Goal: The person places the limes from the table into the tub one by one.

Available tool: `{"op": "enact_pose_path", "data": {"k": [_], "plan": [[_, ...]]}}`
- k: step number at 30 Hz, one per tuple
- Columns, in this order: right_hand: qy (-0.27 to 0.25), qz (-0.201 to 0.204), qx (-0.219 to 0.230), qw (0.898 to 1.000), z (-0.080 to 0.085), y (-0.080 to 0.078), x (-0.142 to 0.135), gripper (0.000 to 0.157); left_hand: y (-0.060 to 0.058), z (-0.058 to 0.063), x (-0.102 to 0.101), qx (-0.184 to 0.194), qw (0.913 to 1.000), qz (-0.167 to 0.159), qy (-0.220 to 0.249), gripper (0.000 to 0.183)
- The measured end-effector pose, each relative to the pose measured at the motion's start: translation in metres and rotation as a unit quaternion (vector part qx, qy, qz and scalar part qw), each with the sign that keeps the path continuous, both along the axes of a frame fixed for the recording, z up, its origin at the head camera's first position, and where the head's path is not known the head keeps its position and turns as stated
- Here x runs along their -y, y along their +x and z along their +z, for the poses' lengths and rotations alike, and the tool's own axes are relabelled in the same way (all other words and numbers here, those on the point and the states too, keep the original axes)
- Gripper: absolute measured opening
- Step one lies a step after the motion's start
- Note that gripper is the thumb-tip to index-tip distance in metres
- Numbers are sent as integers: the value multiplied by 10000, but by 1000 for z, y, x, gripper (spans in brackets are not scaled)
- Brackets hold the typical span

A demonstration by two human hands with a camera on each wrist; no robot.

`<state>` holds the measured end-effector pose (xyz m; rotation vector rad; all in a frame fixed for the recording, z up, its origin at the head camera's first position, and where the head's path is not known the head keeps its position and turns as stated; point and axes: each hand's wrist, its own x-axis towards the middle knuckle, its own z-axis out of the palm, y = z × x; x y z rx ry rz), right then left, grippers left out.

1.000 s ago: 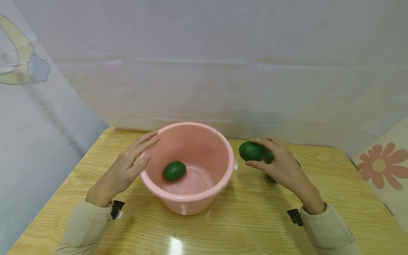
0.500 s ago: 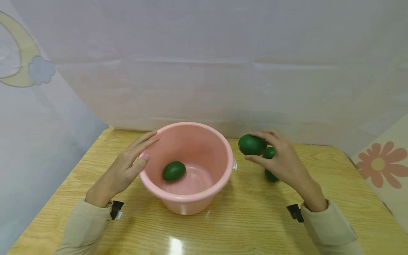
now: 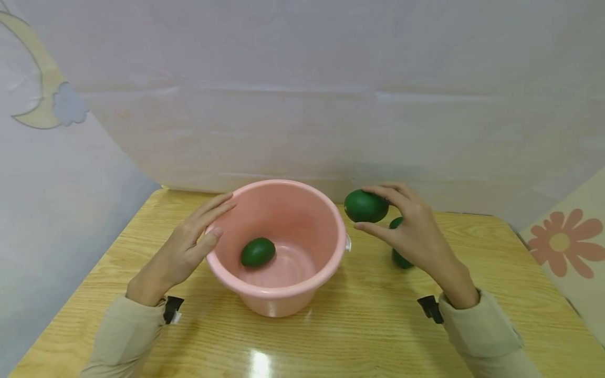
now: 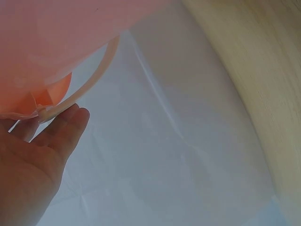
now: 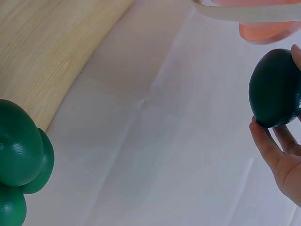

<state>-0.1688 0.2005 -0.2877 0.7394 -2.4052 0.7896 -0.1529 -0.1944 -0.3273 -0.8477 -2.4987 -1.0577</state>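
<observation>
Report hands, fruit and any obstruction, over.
Right hand: holds green fruit, just right of bucket. Left hand: touches bucket rim. Nothing seen between green fruit and bucket.

Pink round plastic bucket (image 3: 276,303): smooth, soft sheen along rim. Off-white curved handle (image 4: 96,75): smooth, plastic-looking. Dark-green oval fruits (image 5: 18,147): smooth, glossy, small highlights on skin. Yellow-brown wood-grain surface (image 3: 373,331): polished, one bright light spot reflected. Pale backdrop sheet (image 3: 283,121): mostly matt, creased; cloth or plastic, cannot tell. Beige sleeves (image 3: 127,328): matt cloth, wrinkled.
</observation>
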Motion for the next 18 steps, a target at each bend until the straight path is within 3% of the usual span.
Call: {"op": "enact_pose_path", "data": {"k": [18], "plan": [[-204,197,-218,9994,4,-1,10,66,3,9,0,644,9979,-31,13,48]]}}
